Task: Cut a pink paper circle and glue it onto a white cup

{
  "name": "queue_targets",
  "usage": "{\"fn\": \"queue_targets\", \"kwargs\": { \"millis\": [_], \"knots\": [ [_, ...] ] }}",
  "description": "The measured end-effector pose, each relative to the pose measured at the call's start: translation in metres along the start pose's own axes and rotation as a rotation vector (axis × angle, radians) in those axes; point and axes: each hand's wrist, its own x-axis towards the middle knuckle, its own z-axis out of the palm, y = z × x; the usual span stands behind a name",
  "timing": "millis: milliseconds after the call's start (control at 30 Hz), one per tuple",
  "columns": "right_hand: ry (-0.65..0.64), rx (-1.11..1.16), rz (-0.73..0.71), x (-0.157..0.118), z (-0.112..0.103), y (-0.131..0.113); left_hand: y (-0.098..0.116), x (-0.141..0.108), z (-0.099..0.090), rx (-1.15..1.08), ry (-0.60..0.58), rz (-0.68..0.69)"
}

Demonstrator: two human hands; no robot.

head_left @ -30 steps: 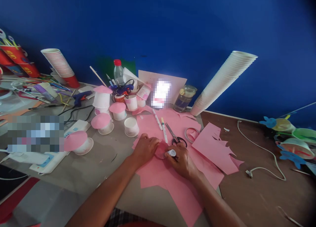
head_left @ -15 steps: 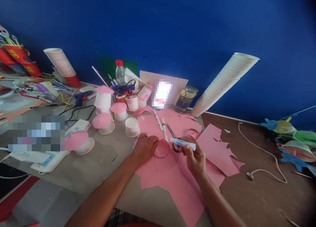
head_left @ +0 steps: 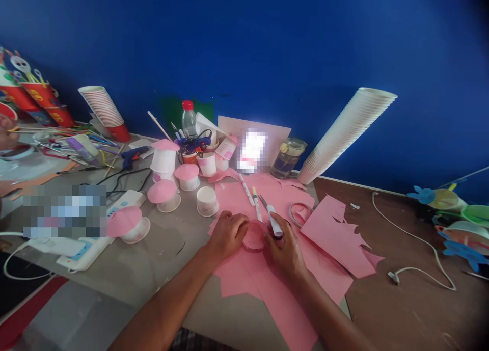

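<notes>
My left hand (head_left: 230,235) rests on pink paper (head_left: 244,279), fingers curled at the left rim of a see-through, round, shallow piece (head_left: 254,236). Pink shows through it, and I cannot tell its exact kind. My right hand (head_left: 286,246) is closed around a white marker-like tube (head_left: 274,221), its fingers at the right side of the round piece. Scissors (head_left: 263,202) lie partly hidden behind the tube. Two slim pens, one a white pen (head_left: 246,189) and one a green-tipped pen (head_left: 256,203), lie on the paper just beyond.
Paper cups with pink tops (head_left: 163,194) and a plain cup (head_left: 207,201) stand left. Behind are a lit phone (head_left: 251,150), a jar (head_left: 288,158) and a leaning cup stack (head_left: 346,137). A power strip (head_left: 103,228) lies left; another person's hand (head_left: 6,132) shows far left.
My right hand has moved left to the round piece, turning the white tube from lying sideways to steeply slanted. My left hand stays at the piece. The view has shifted slightly.
</notes>
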Motion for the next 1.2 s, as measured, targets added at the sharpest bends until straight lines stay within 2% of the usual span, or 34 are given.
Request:
{"fn": "queue_targets", "kwargs": {
  "millis": [100,200,367,533,933,1200],
  "knots": [
    [0.032,-0.050,-0.062,0.000,0.003,0.001,0.003,-0.001,0.000,-0.025,-0.021,0.013],
    [0.065,-0.078,-0.051,-0.001,0.005,0.001,0.005,-0.001,-0.002,-0.065,-0.033,-0.007],
    [0.175,-0.085,-0.026,0.000,0.004,0.005,0.007,-0.002,-0.008,-0.085,0.039,-0.080],
    [0.261,-0.064,-0.054,0.003,0.003,0.013,0.005,-0.001,-0.007,-0.079,0.067,-0.078],
    [0.240,-0.049,-0.032,0.001,0.002,0.014,0.005,0.001,-0.003,-0.088,0.063,-0.032],
    [0.239,0.001,0.053,-0.001,0.007,0.025,0.003,0.004,-0.002,-0.146,0.142,-0.055]
  ]
}}
